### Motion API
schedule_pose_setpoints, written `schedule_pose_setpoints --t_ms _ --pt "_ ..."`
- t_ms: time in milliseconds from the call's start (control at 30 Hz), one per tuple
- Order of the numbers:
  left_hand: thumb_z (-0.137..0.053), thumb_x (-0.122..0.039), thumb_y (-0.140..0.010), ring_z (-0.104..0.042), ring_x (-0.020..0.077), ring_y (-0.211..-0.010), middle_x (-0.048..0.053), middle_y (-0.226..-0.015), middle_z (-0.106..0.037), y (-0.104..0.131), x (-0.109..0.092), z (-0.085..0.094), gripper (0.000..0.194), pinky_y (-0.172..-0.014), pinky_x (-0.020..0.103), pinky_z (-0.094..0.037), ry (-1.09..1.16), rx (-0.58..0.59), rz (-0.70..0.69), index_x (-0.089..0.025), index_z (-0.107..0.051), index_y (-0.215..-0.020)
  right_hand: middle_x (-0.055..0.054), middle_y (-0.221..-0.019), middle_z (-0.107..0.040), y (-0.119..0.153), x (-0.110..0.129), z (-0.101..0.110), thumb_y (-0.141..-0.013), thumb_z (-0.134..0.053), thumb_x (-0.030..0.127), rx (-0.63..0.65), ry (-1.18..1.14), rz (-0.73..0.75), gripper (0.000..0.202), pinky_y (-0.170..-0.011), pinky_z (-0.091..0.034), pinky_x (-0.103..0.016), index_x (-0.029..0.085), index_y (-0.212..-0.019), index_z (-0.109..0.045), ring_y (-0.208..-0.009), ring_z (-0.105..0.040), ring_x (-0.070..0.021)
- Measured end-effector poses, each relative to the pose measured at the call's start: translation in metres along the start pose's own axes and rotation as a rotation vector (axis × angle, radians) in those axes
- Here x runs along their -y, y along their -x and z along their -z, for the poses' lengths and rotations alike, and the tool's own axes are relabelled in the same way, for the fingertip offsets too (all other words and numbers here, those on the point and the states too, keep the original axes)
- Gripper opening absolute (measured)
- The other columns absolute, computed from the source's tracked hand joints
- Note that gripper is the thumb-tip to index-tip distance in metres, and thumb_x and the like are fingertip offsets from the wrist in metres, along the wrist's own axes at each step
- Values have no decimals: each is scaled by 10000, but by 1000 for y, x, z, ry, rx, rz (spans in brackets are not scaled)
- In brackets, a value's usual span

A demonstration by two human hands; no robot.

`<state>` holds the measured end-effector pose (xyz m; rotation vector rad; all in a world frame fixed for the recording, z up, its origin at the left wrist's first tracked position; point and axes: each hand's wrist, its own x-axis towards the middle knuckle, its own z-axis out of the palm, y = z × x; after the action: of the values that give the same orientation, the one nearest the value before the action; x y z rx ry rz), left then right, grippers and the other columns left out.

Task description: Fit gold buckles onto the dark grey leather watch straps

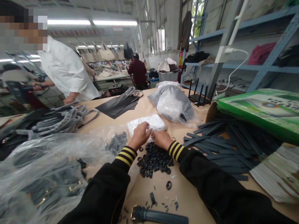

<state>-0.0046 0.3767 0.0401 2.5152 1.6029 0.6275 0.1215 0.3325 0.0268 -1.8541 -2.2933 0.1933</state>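
My left hand [140, 136] and my right hand [162, 139] meet at the near edge of a white plastic packet [158, 123]. Fingers of both are pinched together on its thin plastic. Just below them lies a heap of small black strap loops [155, 161]. One single loop [168, 185] sits apart, nearer to me. At the front edge rests a black strap with a gold buckle [163, 216], among small scraps [165, 206]. What is inside the packet cannot be made out.
Left are clear plastic bags [58, 149] with buckled straps and wrapped handles [63, 119]. Dark flat strips [217, 143] and a green box [261, 109] lie right. Behind are a stuffed plastic bag [174, 104], black sheets [118, 105], a router [199, 99]. A person in white [67, 68] stands left.
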Motion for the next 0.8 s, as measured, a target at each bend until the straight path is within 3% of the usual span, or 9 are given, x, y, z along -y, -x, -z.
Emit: schedule_pose_setpoints --t_ms 67,200,433,533,633,800 --pt "-504 -280 -758 -539 254 -940 98 -936 -611 2 0 -3 215 -797 353 -391 -32 4 -2 -173 -548 -940 -152 -917 -672 -5 1 -2 -868 -367 218 0 -2 -5 294 -724 -469 -318 136 -964 -632 -888 -635 -247" --pt "-393 -198 -797 -567 283 -890 129 -849 -622 -3 5 -9 201 -769 390 -385 -65 -39 101 -163 -587 -838 -179 -893 -668 -4 6 -3 -827 -405 129 -21 10 8 260 -728 -470 -318 99 -938 -639 -887 -633 -262" --pt "-296 -158 -797 -584 244 -821 148 -860 -641 -41 21 -3 330 -686 326 -402 31 -192 289 -102 -605 -898 -174 -811 -665 22 13 -19 -834 -355 60 -27 22 73 273 -678 -481 -335 85 -881 -623 -778 -648 -254" --pt "-345 -186 -776 -580 206 -753 104 -793 -645 -49 27 8 293 -653 289 -406 82 -192 242 -108 -618 -844 -160 -855 -655 22 13 -15 -868 -334 124 -74 -4 81 278 -691 -479 -345 108 -914 -608 -801 -637 -253" --pt "-407 -188 -751 -570 177 -707 66 -730 -637 -40 26 14 225 -649 264 -406 110 -180 156 -129 -622 -779 -124 -908 -641 9 15 -7 -885 -323 189 -125 -50 102 282 -735 -472 -343 144 -994 -579 -844 -618 -235" --pt "-413 -161 -777 -563 166 -789 59 -821 -633 -14 18 14 206 -734 255 -408 116 -211 6 -156 -609 -840 -145 -1150 -541 -14 20 -8 -829 -343 84 -200 -106 68 382 -918 -383 -264 71 -1200 -436 -1096 -484 -169"
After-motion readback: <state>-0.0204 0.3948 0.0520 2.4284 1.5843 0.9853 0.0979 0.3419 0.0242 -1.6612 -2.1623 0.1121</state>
